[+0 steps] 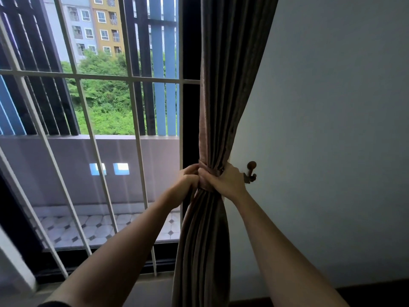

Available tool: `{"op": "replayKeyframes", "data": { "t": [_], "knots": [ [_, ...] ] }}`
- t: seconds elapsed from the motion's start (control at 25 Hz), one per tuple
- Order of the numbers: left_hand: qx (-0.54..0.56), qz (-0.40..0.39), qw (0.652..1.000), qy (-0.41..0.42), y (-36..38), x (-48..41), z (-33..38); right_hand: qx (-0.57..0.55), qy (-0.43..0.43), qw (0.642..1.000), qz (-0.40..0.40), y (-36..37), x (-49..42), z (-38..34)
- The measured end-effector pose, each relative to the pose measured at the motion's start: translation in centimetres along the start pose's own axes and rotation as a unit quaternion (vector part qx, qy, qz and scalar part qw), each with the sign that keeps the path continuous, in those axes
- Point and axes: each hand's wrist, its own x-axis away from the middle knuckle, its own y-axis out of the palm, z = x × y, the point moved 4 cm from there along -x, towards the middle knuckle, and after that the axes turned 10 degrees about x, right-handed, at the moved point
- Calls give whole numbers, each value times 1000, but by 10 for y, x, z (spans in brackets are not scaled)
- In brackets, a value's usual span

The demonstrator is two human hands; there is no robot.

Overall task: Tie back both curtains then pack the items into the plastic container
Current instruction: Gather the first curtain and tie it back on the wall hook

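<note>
My left hand (184, 185) and right hand (223, 181) are both clenched around the gathered brown curtain (221, 107) at its pinkish tieback band (204, 173), hands touching. At three o'clock from my right hand, a wooden wall hook (250, 172) sits just beside it.

No readable text, label, brand, number or sign anywhere.

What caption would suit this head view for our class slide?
Both hands, left hand and right hand, cinch a tieback around the gathered curtain beside a wall hook.
</note>
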Motion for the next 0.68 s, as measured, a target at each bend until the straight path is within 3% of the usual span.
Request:
{"op": "replayKeyframes", "data": {
  "t": [0.08, 0.2, 0.32, 0.48, 0.68],
  "knots": [
    [20, -42, 999, -20, 4, 1, 3, -116, -9, 992, -39, 1, 1, 1],
    [-11, -63, 997, -33, 5, -3, 7, -337, -32, 939, -50, 3, 0, 10],
    [-68, -39, 997, -15, 8, -5, 11, -428, 25, 903, -15, 23, 5, 35],
    [-63, 2, 998, 11, 15, -6, 14, -556, 112, 823, -13, 50, 14, 54],
    [-22, 70, 997, 19, 18, -11, 10, -583, 154, 798, 10, 63, 17, 39]
  ]
}}
